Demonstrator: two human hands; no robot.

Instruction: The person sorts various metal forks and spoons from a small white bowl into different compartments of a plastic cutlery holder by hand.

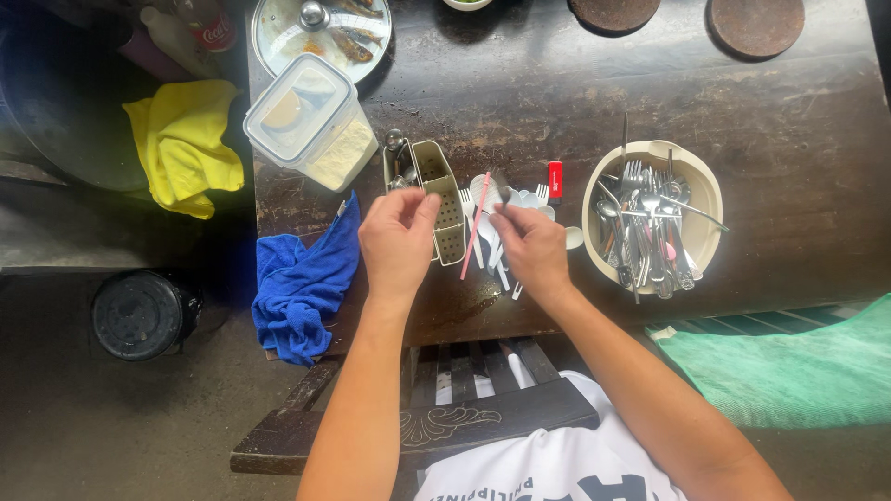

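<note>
In the head view, both hands met near the middle of the frame over a dark wooden table (pixel 575 102). The left hand (pixel 397 237) lay with its fingers curled and its fingertips pinched narrow against the near wall of a beige slotted caddy (pixel 444 199), which stood tilted on the table just right of it. Whether the fingers gripped the caddy's rim or only touched it could not be told. A few metal handles (pixel 397 162) stuck out of the caddy's far compartment.

The right hand (pixel 531 246) sat just right of the caddy, its thumb and forefinger closed narrowly on something small at the top of a pile of white plastic cutlery (pixel 492 199); what it pinched could not be made out. A pink straw (pixel 476 227) lay slanted between the two hands, beside the caddy. A small red object (pixel 555 179) lay just past the pile.

To the right of the hand stood a cream bowl (pixel 650 153) filled with metal forks and spoons (pixel 645 227). In the upper left, a clear lidded box (pixel 311 121) stood near the caddy, with a plate of fish (pixel 320 32) behind it. A blue cloth (pixel 302 278) hung off the table's left edge, and a yellow cloth (pixel 181 139) lay farther left. A green cloth (pixel 789 366) showed at lower right.
</note>
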